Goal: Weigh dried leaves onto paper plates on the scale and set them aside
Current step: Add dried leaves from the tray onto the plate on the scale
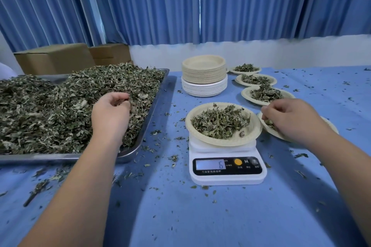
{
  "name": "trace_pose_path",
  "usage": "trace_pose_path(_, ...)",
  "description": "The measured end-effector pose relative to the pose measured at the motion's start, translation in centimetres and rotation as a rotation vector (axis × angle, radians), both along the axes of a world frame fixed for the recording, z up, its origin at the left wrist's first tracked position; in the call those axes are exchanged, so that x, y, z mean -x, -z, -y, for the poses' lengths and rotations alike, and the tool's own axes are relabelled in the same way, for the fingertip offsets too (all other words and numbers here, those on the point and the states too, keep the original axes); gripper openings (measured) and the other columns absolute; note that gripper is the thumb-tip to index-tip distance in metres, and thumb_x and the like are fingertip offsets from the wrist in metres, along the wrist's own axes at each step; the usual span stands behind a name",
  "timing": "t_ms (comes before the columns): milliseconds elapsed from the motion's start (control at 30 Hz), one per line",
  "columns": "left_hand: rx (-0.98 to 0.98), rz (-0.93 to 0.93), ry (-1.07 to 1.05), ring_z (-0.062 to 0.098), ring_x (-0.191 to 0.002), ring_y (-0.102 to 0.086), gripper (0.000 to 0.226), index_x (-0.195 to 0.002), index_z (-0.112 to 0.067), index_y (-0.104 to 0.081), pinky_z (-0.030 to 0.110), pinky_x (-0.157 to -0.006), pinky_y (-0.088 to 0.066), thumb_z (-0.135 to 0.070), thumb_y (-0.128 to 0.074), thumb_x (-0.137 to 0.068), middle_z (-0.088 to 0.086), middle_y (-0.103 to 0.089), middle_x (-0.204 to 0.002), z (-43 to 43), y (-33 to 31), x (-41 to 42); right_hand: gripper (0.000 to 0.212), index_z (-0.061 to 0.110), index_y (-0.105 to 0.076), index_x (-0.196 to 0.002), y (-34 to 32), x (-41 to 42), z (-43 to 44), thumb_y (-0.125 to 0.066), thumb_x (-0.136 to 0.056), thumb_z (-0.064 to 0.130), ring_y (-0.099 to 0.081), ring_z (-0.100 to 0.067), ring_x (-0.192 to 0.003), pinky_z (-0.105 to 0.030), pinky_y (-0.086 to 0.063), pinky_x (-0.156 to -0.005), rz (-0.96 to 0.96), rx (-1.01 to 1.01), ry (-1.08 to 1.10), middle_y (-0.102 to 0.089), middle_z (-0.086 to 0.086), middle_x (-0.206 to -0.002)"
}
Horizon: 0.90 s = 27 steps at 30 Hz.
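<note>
— Writing first: what do we read on the scale point(226, 174)?
— Its display point(210, 164) shows a single 6. To the right we see an orange button point(238, 162), then a letter M point(246, 161). A line of Chinese characters runs under the display, too small for us to read surely.
— And where is the plate point(255, 128)?
— On the scale's platform, with a loose heap of leaves point(220, 122) in it.
— Our left hand point(110, 112)?
— It reaches over the tray point(138, 146), back up, sunk in the leaf pile point(50, 110), with the fingers curled round a clump of it.
— Our right hand point(291, 118)?
— It stretches past the scale's right side, over a side plate point(330, 126) just beside the scale. The fingers are bunched and curled down at the few leaves there; we cannot tell whether they pinch any.
— Anything else?
— Three filled plates point(240, 80) stand in a row behind the side plate and a plate stack point(203, 78) stands behind the scale. Crumbs are scattered over the blue cloth point(220, 216).
</note>
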<state>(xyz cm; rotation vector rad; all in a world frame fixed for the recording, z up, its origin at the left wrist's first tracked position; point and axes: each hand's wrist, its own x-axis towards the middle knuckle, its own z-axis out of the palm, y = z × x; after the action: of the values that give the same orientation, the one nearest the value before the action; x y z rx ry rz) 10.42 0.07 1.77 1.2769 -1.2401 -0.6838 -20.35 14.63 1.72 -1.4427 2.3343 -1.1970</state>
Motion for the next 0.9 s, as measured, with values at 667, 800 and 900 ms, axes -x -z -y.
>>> trace_pose_path(667,0.097,0.51,0.004,0.014,-0.05,-0.052,0.015,-0.102,-0.028,-0.064,0.027,-0.05,-0.039,-0.022,-0.052,-0.094,-0.004,-0.061,-0.112,-1.0,0.1,1.2,0.032,0.018,-0.064,-0.065,-0.1,0.0,0.0,-0.056,-0.093,0.029,-0.042,-0.015,-0.043,-0.025,-0.034,-0.05,-0.02,0.016,-0.019,-0.048,0.011,-0.037)
trace_pose_path(800,0.198,0.427,0.143,0.002,-0.054,-0.054,0.018,-0.091,-0.03,-0.068,0.014,-0.046,-0.04,-0.017,-0.055,-0.094,-0.014,-0.064,-0.084,-2.3,0.2,3.0,0.031,0.011,-0.065,-0.069,0.0,0.0,0.0,-0.056,-0.092,0.029,-0.042,-0.017,-0.044,-0.025,-0.036,-0.05,-0.023,0.017,0.005,-0.049,0.006,-0.041)
trace_pose_path(900,0.297,0.464,0.285,0.001,-0.066,-0.055,0.017,-0.098,-0.026,-0.067,0.018,-0.065,-0.042,-0.014,-0.055,-0.094,-0.016,-0.059,-0.086,-3.6,1.0,5.1,0.03,0.008,-0.063,-0.073,0.0,0.0,0.1,-0.056,-0.092,0.029,-0.049,-0.02,-0.044,-0.03,-0.047,-0.056,0.02,0.018,0.026,-0.056,-0.003,-0.05)
